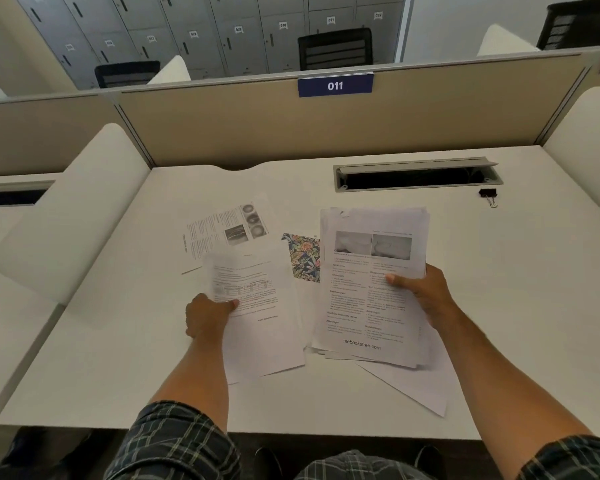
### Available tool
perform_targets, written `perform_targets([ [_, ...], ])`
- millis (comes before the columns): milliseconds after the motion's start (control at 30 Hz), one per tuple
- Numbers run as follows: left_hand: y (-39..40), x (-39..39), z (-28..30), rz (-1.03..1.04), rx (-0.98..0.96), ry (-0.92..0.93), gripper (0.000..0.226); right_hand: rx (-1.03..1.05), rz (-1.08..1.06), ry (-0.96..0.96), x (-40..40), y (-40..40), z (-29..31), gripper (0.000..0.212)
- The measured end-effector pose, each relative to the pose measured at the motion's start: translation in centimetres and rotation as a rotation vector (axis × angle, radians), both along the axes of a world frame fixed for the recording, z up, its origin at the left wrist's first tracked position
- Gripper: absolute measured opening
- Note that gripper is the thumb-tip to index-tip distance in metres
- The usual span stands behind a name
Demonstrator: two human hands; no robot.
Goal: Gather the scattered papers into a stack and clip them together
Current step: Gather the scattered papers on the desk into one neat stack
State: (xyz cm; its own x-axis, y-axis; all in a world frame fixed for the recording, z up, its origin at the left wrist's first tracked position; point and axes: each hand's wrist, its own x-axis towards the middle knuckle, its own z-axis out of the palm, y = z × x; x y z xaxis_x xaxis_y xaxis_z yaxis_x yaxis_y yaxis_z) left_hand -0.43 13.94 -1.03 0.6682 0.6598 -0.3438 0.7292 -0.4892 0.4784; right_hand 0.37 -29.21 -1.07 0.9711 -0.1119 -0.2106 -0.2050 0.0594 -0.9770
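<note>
White desk (118, 341): binder clip (488, 195) beside cable slot (416, 176).

Both hands grip papers: left hand (207, 315) 1 sheet (257, 306), right hand (421, 289) a stack (368, 299).

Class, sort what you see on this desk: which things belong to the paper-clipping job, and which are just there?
Job: paper stack, loose sheet, sheet with photos, binder clip.
Just there: floral card, cable slot, number sign.

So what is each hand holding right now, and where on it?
The left hand pinches a single printed sheet at its left edge. The right hand grips the gathered stack of papers at its right edge.
</note>
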Motion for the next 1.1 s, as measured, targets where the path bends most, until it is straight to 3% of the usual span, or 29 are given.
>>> perform_targets([
  [100,0.4,-0.4,-0.2,-0.043,-0.042,-0.200,0.035,0.013,0.000,0.005,0.2,-0.3,-0.4,0.074],
  [200,0.4,-0.6,0.0,-0.017,-0.097,-0.333,0.015,0.016,-0.002,0.010,0.3,-0.5,-0.7,0.073],
  [633,-0.5,1.1,1.9,0.130,-0.061,-0.596,0.028,0.027,-0.035,0.010,-0.1,-1.0,-0.6,0.063],
  [767,-0.4,2.5,2.2,0.169,-0.272,-0.653,0.020,0.023,-0.045,0.018,-0.1,-1.0,-0.5,0.056],
  [867,-0.7,3.1,2.7,0.178,-0.600,-0.706,0.016,0.016,-0.051,0.023,-0.1,-1.0,-0.5,0.053],
  [1100,-1.7,4.0,3.9,0.040,-1.053,-0.640,0.012,-0.002,-0.069,0.039,0.0,-0.8,-0.5,0.048],
])
